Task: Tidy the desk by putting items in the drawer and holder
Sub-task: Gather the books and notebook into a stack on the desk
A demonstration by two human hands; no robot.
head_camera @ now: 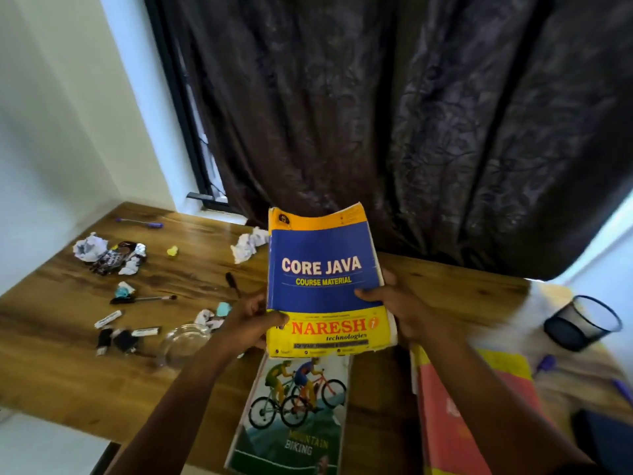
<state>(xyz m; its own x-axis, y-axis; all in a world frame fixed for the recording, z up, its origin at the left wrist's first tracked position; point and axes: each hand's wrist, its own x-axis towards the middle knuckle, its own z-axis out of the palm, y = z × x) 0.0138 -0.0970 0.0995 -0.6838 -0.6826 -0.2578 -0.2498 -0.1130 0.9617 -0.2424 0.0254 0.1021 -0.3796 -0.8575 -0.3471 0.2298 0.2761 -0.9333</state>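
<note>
A thick blue and yellow book titled Core Java point(320, 269) is held up above the wooden desk point(51, 365), cover facing me. My left hand point(250, 323) grips its lower left corner, thumb on the cover. My right hand point(397, 303) grips its right edge. Beneath it on the desk lies a notebook with mountain bikers on the cover point(291, 413). A black mesh holder point(582, 322) stands at the desk's right side. Pens lie on the left: a purple pen point(140, 222) at the back and a black pen point(144, 299) nearer.
Crumpled paper balls point(89, 246) point(248, 247), a foil wrapper point(118, 257), small erasers, clips and a clear glass dish point(183, 341) litter the left half. A pink and yellow book stack point(455, 416) and purple pens point(544, 365) lie at right. A dark curtain point(376, 114) hangs behind.
</note>
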